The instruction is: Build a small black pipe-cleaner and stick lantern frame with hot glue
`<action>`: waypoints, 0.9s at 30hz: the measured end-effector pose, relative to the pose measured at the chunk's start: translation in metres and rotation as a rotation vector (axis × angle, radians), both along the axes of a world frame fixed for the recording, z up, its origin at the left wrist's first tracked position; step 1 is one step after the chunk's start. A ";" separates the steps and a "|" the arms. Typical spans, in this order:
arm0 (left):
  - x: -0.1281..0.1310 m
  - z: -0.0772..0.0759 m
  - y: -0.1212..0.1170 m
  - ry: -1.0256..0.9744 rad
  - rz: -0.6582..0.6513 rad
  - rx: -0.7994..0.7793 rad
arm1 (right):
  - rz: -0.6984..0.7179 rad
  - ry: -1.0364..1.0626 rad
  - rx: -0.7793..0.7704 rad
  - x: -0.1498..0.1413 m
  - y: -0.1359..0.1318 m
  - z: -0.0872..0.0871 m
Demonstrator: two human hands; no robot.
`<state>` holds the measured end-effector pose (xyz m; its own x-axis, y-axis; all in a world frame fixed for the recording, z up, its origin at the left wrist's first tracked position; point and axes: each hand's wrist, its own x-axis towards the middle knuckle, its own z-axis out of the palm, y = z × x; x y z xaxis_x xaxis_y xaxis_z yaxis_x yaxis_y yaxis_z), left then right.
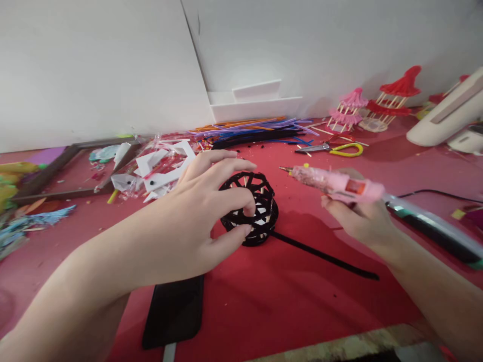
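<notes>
A small rounded black openwork cage (267,201), seemingly made of pipe cleaners with pale sticks inside, sits on the red tabletop. My left hand (207,198) reaches over its left side, thumb and index finger pinched on the black pipe cleaner at its near side; the other fingers stretch above it. From the cage a loose black pipe cleaner (324,254) trails off to the right. My right hand (358,216) is wrapped around a pink hot glue gun (339,185), whose metal nozzle points left, above and to the right of the cage, apart from it.
Bundled coloured pipe cleaners (256,128) lie at the back beside yellow-handled scissors (345,150). Pink (345,113) and red (396,98) stick models stand back right. White scraps (166,168) and a dark frame (49,193) lie left. A phone (175,311) lies in front.
</notes>
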<state>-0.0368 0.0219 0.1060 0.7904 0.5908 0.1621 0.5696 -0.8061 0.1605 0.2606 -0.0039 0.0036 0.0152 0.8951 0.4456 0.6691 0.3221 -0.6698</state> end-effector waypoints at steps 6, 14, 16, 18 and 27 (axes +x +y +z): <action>0.001 -0.001 0.001 -0.004 0.008 -0.001 | -0.308 0.109 -0.443 0.008 0.018 0.005; 0.002 -0.003 0.002 -0.030 -0.026 0.000 | -0.303 -0.578 -0.268 0.027 0.039 -0.023; 0.003 -0.004 0.001 -0.034 -0.027 -0.006 | -0.335 -0.637 -0.236 0.031 0.042 -0.029; 0.004 -0.004 0.001 -0.044 -0.024 -0.020 | -0.355 -0.660 -0.233 0.032 0.042 -0.030; 0.008 -0.006 0.000 -0.050 -0.023 -0.013 | 0.183 0.197 -0.158 -0.009 -0.006 0.021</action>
